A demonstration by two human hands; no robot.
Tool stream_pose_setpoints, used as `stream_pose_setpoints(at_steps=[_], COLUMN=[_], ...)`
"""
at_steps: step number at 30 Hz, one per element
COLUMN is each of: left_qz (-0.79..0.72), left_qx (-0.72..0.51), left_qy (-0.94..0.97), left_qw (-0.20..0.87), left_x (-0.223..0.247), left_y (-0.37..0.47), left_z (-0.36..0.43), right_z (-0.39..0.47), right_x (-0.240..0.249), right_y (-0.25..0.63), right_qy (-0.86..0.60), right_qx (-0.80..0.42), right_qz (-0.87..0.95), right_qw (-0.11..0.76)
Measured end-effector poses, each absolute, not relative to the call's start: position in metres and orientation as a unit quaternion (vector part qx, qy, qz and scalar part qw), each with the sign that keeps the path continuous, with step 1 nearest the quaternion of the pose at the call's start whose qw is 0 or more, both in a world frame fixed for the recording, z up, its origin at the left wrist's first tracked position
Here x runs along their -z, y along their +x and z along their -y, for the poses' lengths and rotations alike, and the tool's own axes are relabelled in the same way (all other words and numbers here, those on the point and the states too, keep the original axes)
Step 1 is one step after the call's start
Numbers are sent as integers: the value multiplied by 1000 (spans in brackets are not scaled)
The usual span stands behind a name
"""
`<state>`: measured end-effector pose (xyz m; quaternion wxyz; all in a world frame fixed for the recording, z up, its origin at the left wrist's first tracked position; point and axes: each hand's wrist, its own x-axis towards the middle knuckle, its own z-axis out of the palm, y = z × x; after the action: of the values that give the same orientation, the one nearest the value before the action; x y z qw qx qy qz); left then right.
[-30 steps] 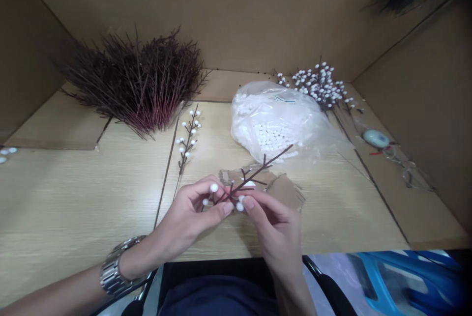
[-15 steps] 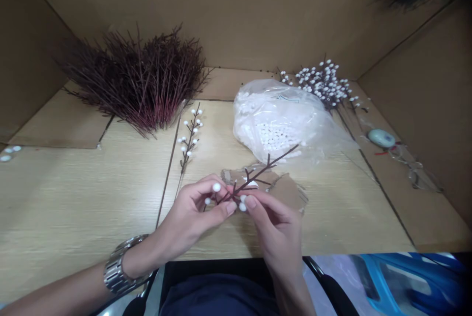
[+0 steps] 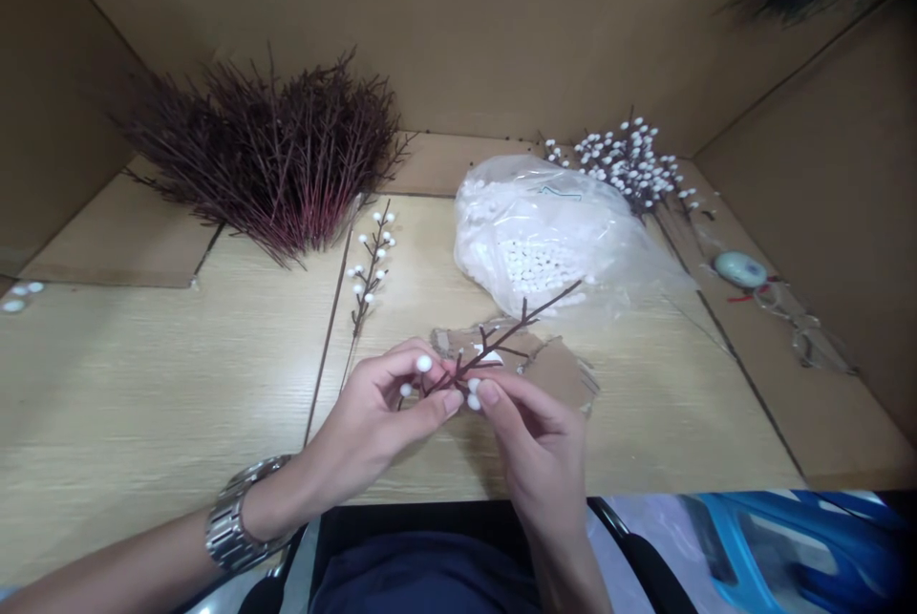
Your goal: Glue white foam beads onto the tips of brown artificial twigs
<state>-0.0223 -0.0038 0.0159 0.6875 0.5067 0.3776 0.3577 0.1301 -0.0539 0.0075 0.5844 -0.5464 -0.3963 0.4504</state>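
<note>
My left hand, with a metal watch on its wrist, pinches a dark brown twig near its lower part. The twig's bare upper end points to the upper right, and white balls sit around its lower part. My right hand has thumb and forefinger closed on a white ball beside the twig. Another ball shows above my left thumb. Beneath the twig lies a torn piece of cardboard. A finished-looking sprig with white balls rests on the table to the left.
A large pile of bare twigs stands at the back left. A clear plastic bag of white balls lies behind my hands, with a bunch of white-balled twigs beyond it. An oval pale green object is at the right.
Almost nothing differs. Both hands keep their hold, and the twig has shifted very slightly to the right with my left hand.
</note>
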Motion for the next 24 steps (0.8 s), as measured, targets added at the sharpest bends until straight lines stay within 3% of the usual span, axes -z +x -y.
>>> stream_pose_setpoints(at_steps=[24], left_qz=[-379], left_qx=[-334], left_qy=[499], left_qw=[704], left_x=[-16], left_y=[-24], left_z=[3], right_z=[52], right_x=[-4], right_y=[136], right_qy=[-514], right_qx=[-526], right_qz=[342], right_qw=[585])
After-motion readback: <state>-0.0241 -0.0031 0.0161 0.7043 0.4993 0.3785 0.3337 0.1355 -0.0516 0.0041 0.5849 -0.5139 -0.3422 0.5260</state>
